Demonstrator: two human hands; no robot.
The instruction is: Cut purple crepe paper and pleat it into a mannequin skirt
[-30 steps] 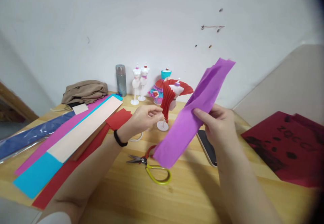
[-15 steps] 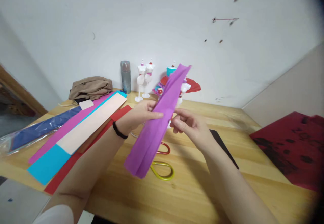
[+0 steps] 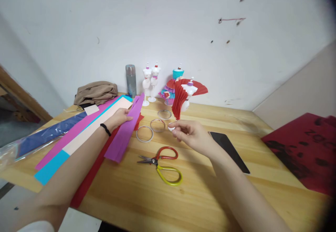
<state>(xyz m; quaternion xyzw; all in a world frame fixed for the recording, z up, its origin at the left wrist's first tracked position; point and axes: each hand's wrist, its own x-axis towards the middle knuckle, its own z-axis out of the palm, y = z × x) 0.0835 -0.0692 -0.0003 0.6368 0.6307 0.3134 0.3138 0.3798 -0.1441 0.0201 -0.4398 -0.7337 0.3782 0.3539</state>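
We held the purple strip (image 3: 119,144) in our left hand (image 3: 117,118) toward the table's (image 3: 147,204) left edge, hiding some red paper (image 3: 91,173). Our right hand's (image 3: 190,135) fingers curled narrowly; whether they touched the half-hidden white base (image 3: 171,126) of the red-draped mannequin (image 3: 189,89), we couldn't tell.

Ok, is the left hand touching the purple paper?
Touching: the head view shows the left hand holding the purple paper, its thumb lying across the front.

- Even light on the wall (image 3: 162,22) beyond the right fingers (image 3: 181,134)
- Soft shadow on the bench (image 3: 147,200), nearer than them
- Glare on plastic wrapping (image 3: 47,135), far left of them
- Dark, blurred edge far right
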